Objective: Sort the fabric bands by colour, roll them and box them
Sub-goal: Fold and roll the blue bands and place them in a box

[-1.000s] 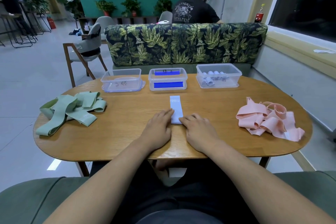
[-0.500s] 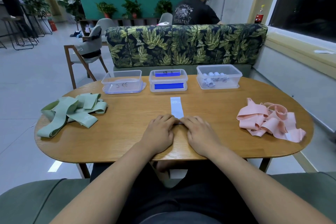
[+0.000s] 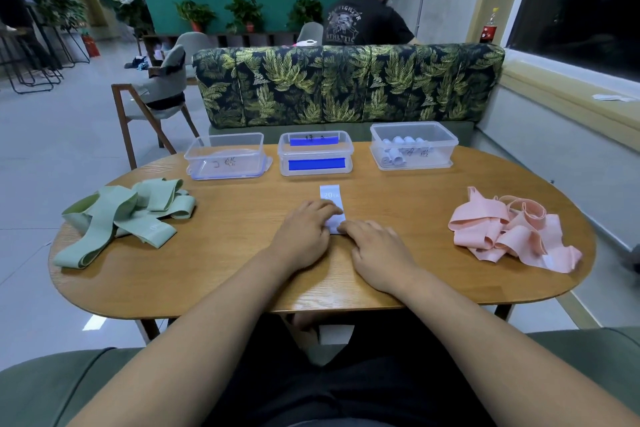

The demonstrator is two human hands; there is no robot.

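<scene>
1. At table centre: pale band flat; left hand and right hand curl fingers on its near end, seemingly rolling.
2. Right box: pale rolls stored.
3. Green pile, pink pile: loose, unrolled.

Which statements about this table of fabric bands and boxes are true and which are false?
1. The pile of green fabric bands lies on the left side of the oval wooden table. True.
2. The right-hand clear plastic box is empty. False: the right-hand clear plastic box holds several pale blue fabric rolls.
3. The left hand and the right hand both touch the near end of the flat pale blue fabric band. True.
4. The pink fabric bands are already boxed. False: the pink fabric bands lie in a loose pile on the table's right side.
</scene>
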